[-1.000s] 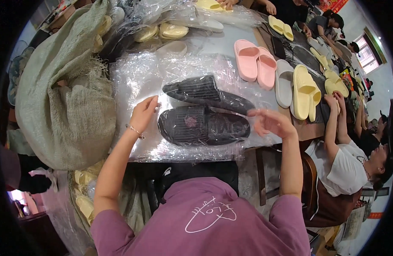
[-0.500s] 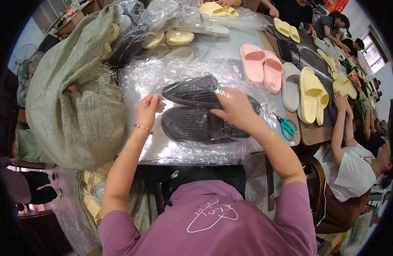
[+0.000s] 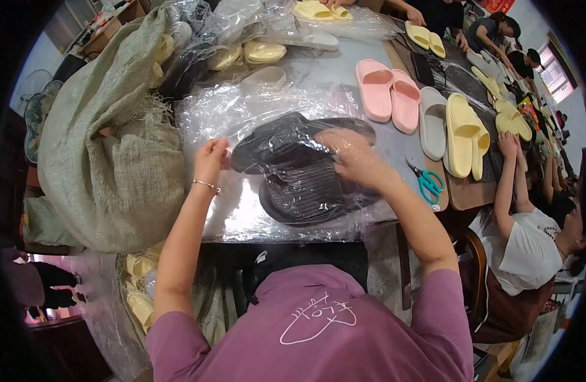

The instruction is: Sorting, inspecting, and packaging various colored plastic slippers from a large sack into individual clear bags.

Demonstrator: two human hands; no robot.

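Note:
A pair of black slippers, one (image 3: 302, 194) nearer me and one (image 3: 267, 143) farther away, lies in a clear plastic bag (image 3: 223, 213) on the table. The farther slipper is tilted and partly overlaps the nearer one. At the left, my left hand (image 3: 210, 159) is closed, pinching the bag's edge by the farther slipper's end. My right hand (image 3: 356, 156), slightly blurred, bends its fingers over the slippers' right part and grips there. Wrinkled, shiny film hides some of the slippers' outline.
Right of the bag are teal-handled scissors (image 3: 428, 184), pink slippers (image 3: 376, 95), a grey slipper (image 3: 433, 124) and yellow slippers (image 3: 461, 137). A woven sack (image 3: 115, 153) stands at the left. Bagged yellow slippers (image 3: 264, 52) lie at the back. Other people sit along the table's right side.
The slippers have shifted and twisted inside the bag: the nearer one slid right and the farther one turned over it. My left hand moved slightly left; my right hand shifted a little on the slippers.

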